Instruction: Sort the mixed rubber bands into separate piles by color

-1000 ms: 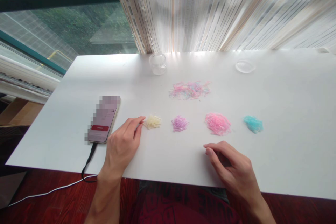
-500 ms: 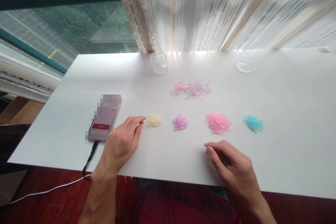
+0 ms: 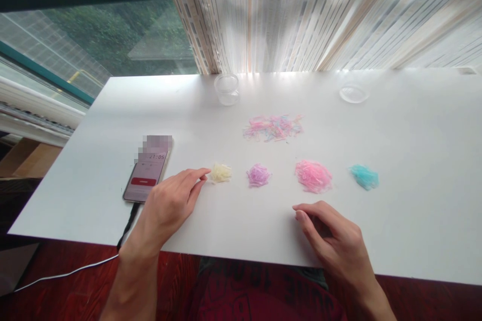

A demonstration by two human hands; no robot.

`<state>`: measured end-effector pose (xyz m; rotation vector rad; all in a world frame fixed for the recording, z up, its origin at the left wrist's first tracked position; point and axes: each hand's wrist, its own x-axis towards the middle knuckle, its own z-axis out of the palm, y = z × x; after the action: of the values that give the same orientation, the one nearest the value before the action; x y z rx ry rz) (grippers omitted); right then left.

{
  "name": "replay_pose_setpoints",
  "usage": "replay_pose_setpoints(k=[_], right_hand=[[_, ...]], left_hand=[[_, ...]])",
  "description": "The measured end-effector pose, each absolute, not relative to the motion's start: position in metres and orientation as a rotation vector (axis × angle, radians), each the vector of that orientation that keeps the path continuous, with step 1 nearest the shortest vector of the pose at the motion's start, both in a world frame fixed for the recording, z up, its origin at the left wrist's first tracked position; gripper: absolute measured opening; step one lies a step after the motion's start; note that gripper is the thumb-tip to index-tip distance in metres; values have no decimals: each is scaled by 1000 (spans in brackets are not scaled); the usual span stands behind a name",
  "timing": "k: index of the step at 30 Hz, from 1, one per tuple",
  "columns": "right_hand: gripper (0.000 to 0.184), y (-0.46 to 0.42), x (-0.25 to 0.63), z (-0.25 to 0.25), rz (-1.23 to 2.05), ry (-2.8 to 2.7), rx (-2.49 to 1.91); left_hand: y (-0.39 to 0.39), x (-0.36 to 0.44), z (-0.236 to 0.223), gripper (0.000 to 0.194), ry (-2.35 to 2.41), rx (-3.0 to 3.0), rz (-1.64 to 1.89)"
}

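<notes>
My left hand [image 3: 176,198] is at the left edge of a small pile of pale yellow strips [image 3: 221,173], thumb and forefinger pinched. Whatever is between the fingertips is too small to make out. To the right lie a purple pile [image 3: 258,175], a larger pink pile [image 3: 314,176] and a turquoise pile [image 3: 364,176] of similar thin strips. My right hand [image 3: 337,235] rests on the table below the pink pile, fingers curled and thumb near the forefinger, with nothing visible in them. Behind the row spreads a loose heap of mixed-colour strips [image 3: 274,127].
A clear plastic cup [image 3: 228,91] stands at the back of the white table [image 3: 425,185], and a clear lid [image 3: 354,94] lies to its right. A phone [image 3: 147,170] with a cable lies beside my left wrist. Curtains and a window border the back.
My left wrist and forearm have shifted slightly left, while the fingertips stay beside the yellow pile. My right hand and the piles have not visibly moved.
</notes>
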<state>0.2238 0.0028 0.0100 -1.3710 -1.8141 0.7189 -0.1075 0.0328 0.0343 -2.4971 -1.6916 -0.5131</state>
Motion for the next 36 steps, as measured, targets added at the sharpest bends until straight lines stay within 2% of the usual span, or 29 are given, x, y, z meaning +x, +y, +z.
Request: replay_pose_setpoints(k=[18, 36], right_hand=[[10, 3, 223, 9, 714, -1820, -1333], [10, 3, 224, 7, 700, -1823, -1318]], left_hand=[[44, -109, 27, 20, -1718, -2434, -646], [39, -92, 21, 26, -1939, -2382, -887]])
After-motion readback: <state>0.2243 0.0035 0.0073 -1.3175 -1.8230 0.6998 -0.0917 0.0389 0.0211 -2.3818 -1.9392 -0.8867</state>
